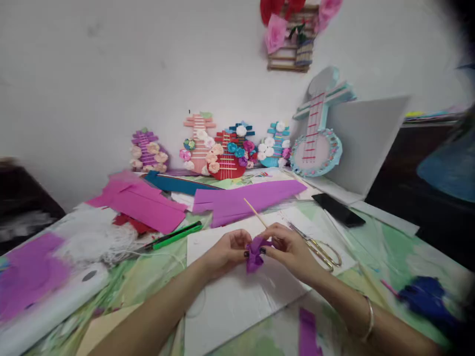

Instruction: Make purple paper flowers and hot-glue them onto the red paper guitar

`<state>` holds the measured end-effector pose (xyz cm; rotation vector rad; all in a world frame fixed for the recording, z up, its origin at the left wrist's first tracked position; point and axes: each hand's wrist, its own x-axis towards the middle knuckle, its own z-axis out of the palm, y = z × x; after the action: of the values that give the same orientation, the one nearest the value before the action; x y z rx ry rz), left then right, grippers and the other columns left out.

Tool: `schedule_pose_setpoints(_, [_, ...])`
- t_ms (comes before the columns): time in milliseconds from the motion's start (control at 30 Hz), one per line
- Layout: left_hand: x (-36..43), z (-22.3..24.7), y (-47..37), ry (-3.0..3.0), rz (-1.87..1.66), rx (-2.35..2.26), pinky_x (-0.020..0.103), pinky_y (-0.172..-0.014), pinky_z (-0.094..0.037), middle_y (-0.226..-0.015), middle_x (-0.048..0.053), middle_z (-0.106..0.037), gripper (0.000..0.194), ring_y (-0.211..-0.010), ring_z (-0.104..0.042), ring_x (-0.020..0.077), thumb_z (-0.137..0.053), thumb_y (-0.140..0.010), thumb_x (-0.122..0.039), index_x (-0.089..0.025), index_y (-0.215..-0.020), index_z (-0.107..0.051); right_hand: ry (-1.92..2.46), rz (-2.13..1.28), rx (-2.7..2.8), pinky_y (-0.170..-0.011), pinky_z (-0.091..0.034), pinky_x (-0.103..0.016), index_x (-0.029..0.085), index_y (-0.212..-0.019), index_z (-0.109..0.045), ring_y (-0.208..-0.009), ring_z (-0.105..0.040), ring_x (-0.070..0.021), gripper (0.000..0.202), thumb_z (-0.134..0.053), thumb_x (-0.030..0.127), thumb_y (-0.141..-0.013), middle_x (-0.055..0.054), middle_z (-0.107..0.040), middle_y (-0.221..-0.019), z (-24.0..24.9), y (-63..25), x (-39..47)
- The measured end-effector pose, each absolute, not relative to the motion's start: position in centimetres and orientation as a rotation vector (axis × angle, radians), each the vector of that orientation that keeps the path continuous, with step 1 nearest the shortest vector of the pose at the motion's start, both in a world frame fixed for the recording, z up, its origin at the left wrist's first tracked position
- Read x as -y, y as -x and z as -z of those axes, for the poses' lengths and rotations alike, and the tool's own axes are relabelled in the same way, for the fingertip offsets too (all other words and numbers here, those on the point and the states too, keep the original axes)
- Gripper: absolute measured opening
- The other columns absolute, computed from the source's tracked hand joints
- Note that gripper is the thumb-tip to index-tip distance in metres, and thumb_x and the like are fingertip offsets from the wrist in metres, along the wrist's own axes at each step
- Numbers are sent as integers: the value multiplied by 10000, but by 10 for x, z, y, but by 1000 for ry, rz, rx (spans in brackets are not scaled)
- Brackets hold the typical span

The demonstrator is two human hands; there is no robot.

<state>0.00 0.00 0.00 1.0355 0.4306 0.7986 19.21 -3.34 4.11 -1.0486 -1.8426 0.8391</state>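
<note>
Between my two hands is a small piece of folded purple crepe paper [254,256], bunched up above a white board [237,301]. My left hand [230,252] pinches its left side with thumb and fingers. From the right, my right hand [285,245] grips the same paper, its thumb pressed on the front. A thin wooden stick [255,212] slants up from behind the right fingers; whether they hold it I cannot tell. Gold-handled scissors [319,249] lie just right of my right hand. A purple paper strip [308,331] lies near the front edge.
Pink crepe sheets [144,200], a purple sheet [248,200], a green cutter [177,235] and white yarn [100,242] lie to the left and behind. A black phone [338,209] rests at right. Flower-decorated paper instruments [227,158] lean on the wall.
</note>
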Motion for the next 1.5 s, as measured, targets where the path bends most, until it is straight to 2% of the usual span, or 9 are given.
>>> schedule_pose_setpoints(100, [4, -3, 1, -1058, -791, -451, 235, -655, -427, -751, 21, -601, 332, -672, -568, 106, -825, -581, -157, -115, -813, -591, 1043, -810, 1819, -541, -312, -239, 179, -747, -672, -570, -398, -83, 18, -654, 180, -748, 8, -517, -748, -37, -191, 34])
schedule_pose_setpoints(267, [9, -12, 1, -1061, -755, -467, 271, -729, -444, -826, 65, -629, 341, -760, -594, 147, -820, -604, -231, -105, -866, -643, 1034, -867, 1758, -531, -310, -236, 176, -714, -612, -557, -386, -82, 51, -616, 196, -761, 14, -517, -725, -32, -190, 32])
schedule_pose_setpoints(433, [13, -18, -5, -1089, -817, -559, 246, -599, -447, -763, 57, -611, 398, -659, -578, 135, -783, -635, -394, -106, -871, -643, 1110, -977, 1717, -502, -307, -227, 179, -722, -588, -534, -394, -86, 51, -615, 216, -743, 37, -474, -624, -29, -190, 32])
schedule_pose_setpoints(600, [16, -16, -10, -1229, -969, -704, 219, -566, -434, -725, 25, -597, 327, -622, -562, 108, -824, -580, -267, -116, -743, -584, 1035, -1200, 1626, -517, -335, -217, 163, -702, -573, -557, -442, -84, 110, -632, 246, -744, 30, -514, -629, -30, -189, 34])
schedule_pose_setpoints(733, [19, -20, -9, -1283, -997, -784, 252, -604, -471, -784, 40, -618, 299, -661, -593, 130, -798, -608, -251, -115, -784, -598, 983, -1314, 1518, -532, -359, -212, 153, -708, -582, -577, -473, -82, 154, -662, 281, -742, 21, -541, -654, -32, -189, 34])
schedule_pose_setpoints(1033, [20, -15, -13, -1430, -1082, -889, 306, -669, -516, -718, 21, -604, 228, -693, -597, 149, -750, -635, -236, -124, -722, -572, 1004, -1288, 1510, -603, -425, -250, 155, -734, -580, -632, -544, -113, 232, -657, 369, -777, 2, -562, -678, -26, -189, 32])
schedule_pose_setpoints(1267, [23, -17, -14, -1625, -1080, -1077, 287, -612, -516, -694, 32, -604, 187, -684, -597, 162, -700, -693, -272, -133, -688, -574, 1025, -1212, 1513, -527, -367, -213, 153, -700, -590, -553, -482, -81, 206, -680, 332, -749, 31, -531, -614, -28, -188, 31])
schedule_pose_setpoints(1500, [28, -18, -14, -1645, -1080, -884, 302, -740, -513, -883, 65, -630, 186, -811, -618, 171, -650, -769, -278, -139, -888, -615, 954, -1335, 1519, -488, -366, -218, 163, -719, -545, -474, -477, -77, 224, -643, 354, -784, 48, -522, -570, -27, -187, 33])
